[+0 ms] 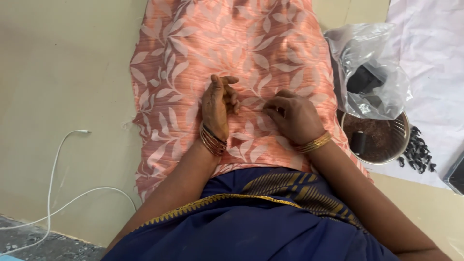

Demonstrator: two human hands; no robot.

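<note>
A peach-orange cloth with a pale leaf pattern lies spread over my lap and the floor ahead. My left hand rests edge-up on it near the middle, fingers loosely curled and holding nothing. Just to its right, my right hand lies knuckles-up on the cloth with the fingers bent down onto the fabric; I cannot tell whether they pinch anything. Both wrists wear gold bangles. A dark blue garment with a gold border covers my lap below.
A round metal bowl with brown contents and a small dark block stands at the right. Above it lies a clear plastic bag with dark lumps. Black seeds sit on white cloth. A white cable runs across the floor at left.
</note>
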